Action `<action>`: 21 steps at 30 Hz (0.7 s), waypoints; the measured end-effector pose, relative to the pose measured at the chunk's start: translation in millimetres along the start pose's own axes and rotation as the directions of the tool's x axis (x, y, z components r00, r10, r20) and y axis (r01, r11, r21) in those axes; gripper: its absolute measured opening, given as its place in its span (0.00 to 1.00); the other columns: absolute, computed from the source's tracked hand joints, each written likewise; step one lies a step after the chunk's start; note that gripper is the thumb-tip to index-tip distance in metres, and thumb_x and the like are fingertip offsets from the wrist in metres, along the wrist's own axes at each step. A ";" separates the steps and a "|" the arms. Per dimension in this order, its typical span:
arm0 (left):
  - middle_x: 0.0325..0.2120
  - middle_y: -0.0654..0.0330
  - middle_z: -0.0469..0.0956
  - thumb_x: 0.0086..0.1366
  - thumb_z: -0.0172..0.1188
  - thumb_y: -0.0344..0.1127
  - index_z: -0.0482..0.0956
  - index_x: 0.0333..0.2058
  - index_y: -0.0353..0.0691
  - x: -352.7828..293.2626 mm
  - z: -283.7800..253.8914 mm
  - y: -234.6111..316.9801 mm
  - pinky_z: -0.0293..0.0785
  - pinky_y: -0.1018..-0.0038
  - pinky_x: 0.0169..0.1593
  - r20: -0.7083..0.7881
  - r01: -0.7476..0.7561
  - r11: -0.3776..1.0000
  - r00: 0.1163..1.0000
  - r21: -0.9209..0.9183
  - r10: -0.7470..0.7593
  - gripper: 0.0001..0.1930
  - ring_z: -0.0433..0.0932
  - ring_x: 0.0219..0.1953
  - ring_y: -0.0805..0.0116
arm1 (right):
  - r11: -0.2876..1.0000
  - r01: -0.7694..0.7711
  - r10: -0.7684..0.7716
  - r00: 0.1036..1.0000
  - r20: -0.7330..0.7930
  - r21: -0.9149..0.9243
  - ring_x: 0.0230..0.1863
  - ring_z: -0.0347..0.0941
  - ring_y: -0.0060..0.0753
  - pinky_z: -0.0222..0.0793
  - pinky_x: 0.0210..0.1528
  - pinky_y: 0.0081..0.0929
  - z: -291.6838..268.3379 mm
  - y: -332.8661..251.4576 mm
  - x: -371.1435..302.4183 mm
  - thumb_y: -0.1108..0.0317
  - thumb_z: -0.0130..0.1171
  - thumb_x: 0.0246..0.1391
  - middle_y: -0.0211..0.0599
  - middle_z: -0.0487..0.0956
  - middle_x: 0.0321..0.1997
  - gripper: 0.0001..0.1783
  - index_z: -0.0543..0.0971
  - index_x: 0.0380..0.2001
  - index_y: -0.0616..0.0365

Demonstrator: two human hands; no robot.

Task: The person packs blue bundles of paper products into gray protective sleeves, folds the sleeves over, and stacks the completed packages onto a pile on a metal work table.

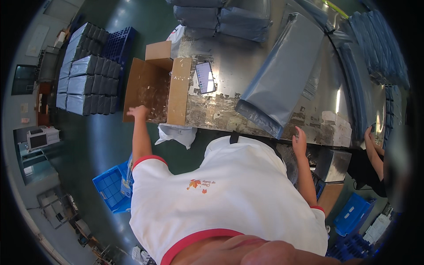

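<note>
My left hand (139, 112) is at the near edge of an open cardboard box (180, 92), at its left corner. Its fingers are stretched out, and nothing shows in them. Whether it touches the cardboard I cannot tell. My right hand (299, 139) is by the table's front edge, fingers extended and apart, holding nothing. Just left of it, a long bundle of grey plastic bags (285, 70) lies slanted across the metal table (225, 55), its blue-edged end toward me. A phone (205, 77) with a lit screen rests between the box and the bundle.
Grey wrapped packs (245, 20) sit at the table's far side. More packs (88, 84) are stacked on the left beside a blue pallet (119, 44). A blue crate (110, 190) stands on the floor at left. Another person's hands (370, 137) are at the right, near more bags (351, 79).
</note>
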State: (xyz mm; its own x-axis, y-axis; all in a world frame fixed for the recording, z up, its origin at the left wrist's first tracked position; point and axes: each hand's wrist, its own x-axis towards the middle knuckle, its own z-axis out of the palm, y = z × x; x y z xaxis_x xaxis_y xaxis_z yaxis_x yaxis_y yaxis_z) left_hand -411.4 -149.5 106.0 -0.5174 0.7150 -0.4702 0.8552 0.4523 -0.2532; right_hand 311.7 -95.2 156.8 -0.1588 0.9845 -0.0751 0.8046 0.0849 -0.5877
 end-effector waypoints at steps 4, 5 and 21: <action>0.30 0.52 0.74 0.52 0.44 0.34 0.73 0.35 0.37 -2.6 -11.7 42.5 0.67 0.71 0.39 -0.400 -0.212 0.631 0.901 -0.746 -0.170 0.13 0.72 0.34 0.59 | 0.997 -0.028 0.028 1.000 -0.007 -0.071 0.47 0.60 0.44 0.56 0.48 0.31 7.9 6.7 -4.3 0.76 0.47 0.41 0.44 0.66 0.43 0.21 0.65 0.43 0.57; 0.28 0.54 0.74 0.50 0.44 0.29 0.74 0.30 0.39 -9.2 -16.5 60.8 0.67 0.71 0.37 -0.472 -0.283 0.644 0.871 -0.711 -0.138 0.11 0.72 0.32 0.60 | 0.995 -0.056 0.054 0.998 -0.018 -0.077 0.46 0.61 0.44 0.57 0.47 0.31 14.5 12.7 -6.5 0.76 0.47 0.40 0.44 0.67 0.41 0.19 0.66 0.41 0.58; 0.13 0.59 0.70 0.42 0.47 0.27 0.70 0.13 0.45 13.6 4.1 198.4 0.64 0.70 0.21 -0.632 -0.480 0.655 0.775 -0.584 0.005 0.05 0.70 0.17 0.60 | 0.742 -0.379 0.468 0.884 0.022 -0.552 0.33 0.64 0.49 0.60 0.36 0.39 83.2 40.7 33.0 0.75 0.52 0.29 0.47 0.70 0.25 0.08 0.68 0.20 0.61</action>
State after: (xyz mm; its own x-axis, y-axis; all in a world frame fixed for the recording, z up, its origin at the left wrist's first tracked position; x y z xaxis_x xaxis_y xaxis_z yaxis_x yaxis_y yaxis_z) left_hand -248.7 -52.2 45.9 -0.4167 0.8932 0.1688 0.7898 0.2639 0.5536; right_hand 291.6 -72.0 63.3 0.2236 0.9062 -0.3588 0.9735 -0.2256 0.0370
